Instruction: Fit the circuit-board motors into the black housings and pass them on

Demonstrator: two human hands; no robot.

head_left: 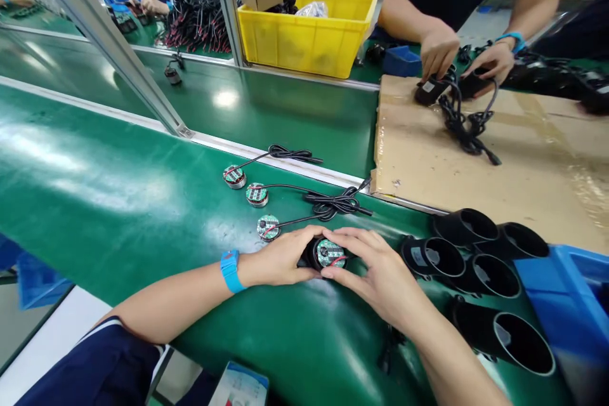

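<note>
My left hand (280, 260) is wrapped round a short black cylindrical housing (311, 255) held above the green bench. In the housing's mouth sits a round green circuit board (329, 254) with a red wire. Thumb and fingers of my right hand (383, 269) close on the board's edge from the right; the palm hides part of it. Beyond my hands lie three round motors with circuit boards: a near one (269, 228), a middle one (257, 195) and a far one (235, 176). Bundled black cables (333, 203) run from them to the right.
Several black cylindrical housings (504, 336) lie at right beside a blue bin (547, 292). A cardboard sheet (428, 165) lies beyond, where a co-worker's hands (440, 51) handle black parts. A yellow bin (304, 44) and a metal post (118, 63) stand across the bench.
</note>
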